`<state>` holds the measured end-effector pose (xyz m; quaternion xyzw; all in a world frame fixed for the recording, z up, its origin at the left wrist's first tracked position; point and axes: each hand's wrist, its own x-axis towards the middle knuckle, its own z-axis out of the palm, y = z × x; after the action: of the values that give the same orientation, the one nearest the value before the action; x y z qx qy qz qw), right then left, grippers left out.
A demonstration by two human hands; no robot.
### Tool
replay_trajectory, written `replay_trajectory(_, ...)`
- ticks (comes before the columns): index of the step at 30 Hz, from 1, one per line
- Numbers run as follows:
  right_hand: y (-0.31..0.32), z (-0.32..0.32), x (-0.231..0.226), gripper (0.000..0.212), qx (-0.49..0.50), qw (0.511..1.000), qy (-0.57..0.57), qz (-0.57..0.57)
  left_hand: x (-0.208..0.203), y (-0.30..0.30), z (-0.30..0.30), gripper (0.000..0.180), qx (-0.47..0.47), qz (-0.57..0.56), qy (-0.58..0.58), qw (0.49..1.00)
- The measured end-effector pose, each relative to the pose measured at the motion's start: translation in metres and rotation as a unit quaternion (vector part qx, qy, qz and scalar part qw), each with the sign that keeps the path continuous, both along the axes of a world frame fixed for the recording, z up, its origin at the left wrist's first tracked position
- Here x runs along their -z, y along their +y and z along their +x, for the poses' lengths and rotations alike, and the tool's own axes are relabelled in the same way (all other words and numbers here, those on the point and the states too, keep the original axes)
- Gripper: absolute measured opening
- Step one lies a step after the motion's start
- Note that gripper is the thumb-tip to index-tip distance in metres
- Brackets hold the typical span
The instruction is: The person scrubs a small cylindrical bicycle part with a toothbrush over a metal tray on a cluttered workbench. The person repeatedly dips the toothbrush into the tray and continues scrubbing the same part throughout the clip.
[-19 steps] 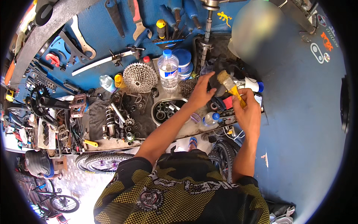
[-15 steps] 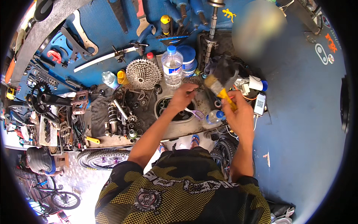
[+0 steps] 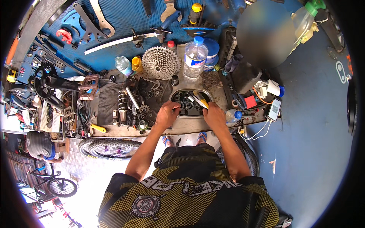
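An oval metal tray (image 3: 189,116) of dark liquid holds several small round bike parts (image 3: 187,99). Over its right side, my right hand (image 3: 215,116) is closed round the yellow handle of a paintbrush (image 3: 204,103), bristles down in the tray. A white handle lies against the brush; whether my fingers hold it too, I cannot tell. My left hand (image 3: 167,115) is at the tray's left rim, fingers curled in a pinch; what they hold, if anything, is hidden. Behind the tray stand a large clear bottle (image 3: 194,62) with a blue cap and a bike cassette (image 3: 161,62).
Left of the tray lie a shock absorber (image 3: 122,108) and loose parts, then a crankset (image 3: 49,81). A small bottle (image 3: 232,116) and a phone (image 3: 274,110) with a cable are to the right. Tools hang on the blue back panel. A person (image 3: 40,144) is low at far left.
My right hand has brought the paintbrush down and left into the tray. My left hand has moved from above the tray to its left rim. The view has shifted.
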<state>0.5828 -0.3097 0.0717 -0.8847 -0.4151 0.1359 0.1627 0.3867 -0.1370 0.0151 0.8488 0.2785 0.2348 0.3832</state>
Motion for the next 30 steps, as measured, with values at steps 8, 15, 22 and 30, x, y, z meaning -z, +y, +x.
replay_trajectory(8,0.013,0.008,0.026,0.023,0.033,0.998,0.008,-0.045,-0.011,-0.022,-0.011,0.019,-0.001,-0.026,-0.01,1.0)
replay_trajectory(15,0.008,0.01,0.013,0.023,0.063,0.995,0.008,-0.071,-0.008,-0.013,-0.021,0.019,-0.021,-0.014,-0.003,1.0)
replay_trajectory(22,0.005,0.01,-0.002,0.026,0.098,0.991,0.015,-0.092,-0.015,-0.01,-0.009,0.02,0.023,0.07,0.076,0.994)
replay_trajectory(30,0.01,0.013,-0.004,0.029,0.086,0.988,0.017,-0.123,0.008,-0.017,0.038,0.015,0.101,0.233,0.164,0.953)
